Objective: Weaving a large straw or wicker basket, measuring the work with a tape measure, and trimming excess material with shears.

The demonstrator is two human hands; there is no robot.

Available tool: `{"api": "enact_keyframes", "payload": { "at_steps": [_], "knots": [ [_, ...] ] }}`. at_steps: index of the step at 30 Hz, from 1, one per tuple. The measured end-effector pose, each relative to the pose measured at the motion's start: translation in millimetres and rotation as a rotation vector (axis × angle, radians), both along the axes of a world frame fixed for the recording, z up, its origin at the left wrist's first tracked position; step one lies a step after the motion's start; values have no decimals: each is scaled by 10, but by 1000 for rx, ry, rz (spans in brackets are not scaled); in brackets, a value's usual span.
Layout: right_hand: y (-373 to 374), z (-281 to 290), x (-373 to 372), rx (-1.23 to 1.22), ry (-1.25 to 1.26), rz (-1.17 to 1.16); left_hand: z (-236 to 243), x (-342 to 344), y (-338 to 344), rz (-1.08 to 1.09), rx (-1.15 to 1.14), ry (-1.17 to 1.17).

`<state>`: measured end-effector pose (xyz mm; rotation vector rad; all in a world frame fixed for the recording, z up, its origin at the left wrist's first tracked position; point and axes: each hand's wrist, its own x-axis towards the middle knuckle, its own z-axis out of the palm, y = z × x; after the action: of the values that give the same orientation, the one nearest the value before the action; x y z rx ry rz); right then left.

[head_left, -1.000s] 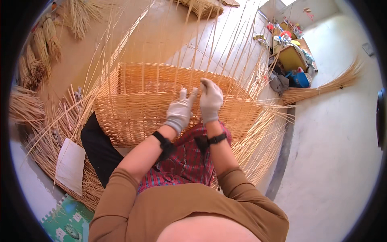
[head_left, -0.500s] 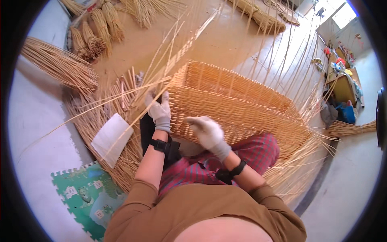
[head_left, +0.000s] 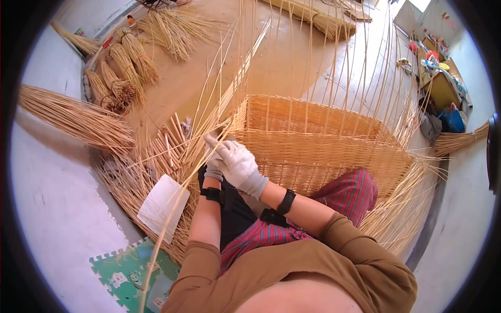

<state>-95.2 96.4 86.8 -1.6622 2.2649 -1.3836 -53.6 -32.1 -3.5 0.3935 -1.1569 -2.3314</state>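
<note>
A woven wicker basket (head_left: 323, 151) with tall upright rods stands across my lap, on the plaid cloth (head_left: 349, 190). At its left end my right hand (head_left: 237, 163), in a white glove, has its fingers closed on pale willow strands (head_left: 219, 125). My left hand (head_left: 213, 164), also gloved, is just behind it beside the same strands; its fingers are mostly hidden. A long loose strand (head_left: 167, 224) runs from near the hands down toward the lower left.
Bundles of rods (head_left: 75, 117) lie along the left wall and back floor (head_left: 336, 28). A white sheet (head_left: 162, 206) and green foam mat (head_left: 133, 276) are at lower left. A cluttered cabinet (head_left: 438, 88) and another bundle (head_left: 459, 141) are at right.
Both hands have moved from the basket's front to its left end. My right hand came across to join the left among the strands. The view also shifted, showing more of the left side.
</note>
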Motion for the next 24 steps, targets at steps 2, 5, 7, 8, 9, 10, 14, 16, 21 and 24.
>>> {"api": "enact_keyframes", "payload": {
  "at_steps": [2,5,7,8,9,10,14,16,21,24],
  "knots": [
    [78,75,-77,-159,94,13,25,-20,-49,-45,45,-3],
    [207,-98,-132,-212,54,-96,-199,-103,-199,-7,-138,-61],
    [267,-80,-134,-214,50,-117,-179,-144,-172,16,-394,-189],
    [276,-56,-119,-203,63,-67,-151,-136,-202,17,-393,-189],
    [302,-17,-102,-189,75,-21,-120,-120,-245,-32,-434,-267],
    [327,-45,-116,-185,74,-21,-40,-112,-256,-80,-474,-344],
    [414,-347,-473,-486,-709,-146,86,-148,-303,-58,-673,-353],
    [628,-510,-839,-364,-1203,-363,152,-177,-208,-76,-551,-377],
    [579,-641,-1051,-400,-1130,-440,179,-397,116,316,-841,-545],
    [72,-175,-1291,-173,-208,-539,234,-438,120,409,-949,-707]
  ]
}}
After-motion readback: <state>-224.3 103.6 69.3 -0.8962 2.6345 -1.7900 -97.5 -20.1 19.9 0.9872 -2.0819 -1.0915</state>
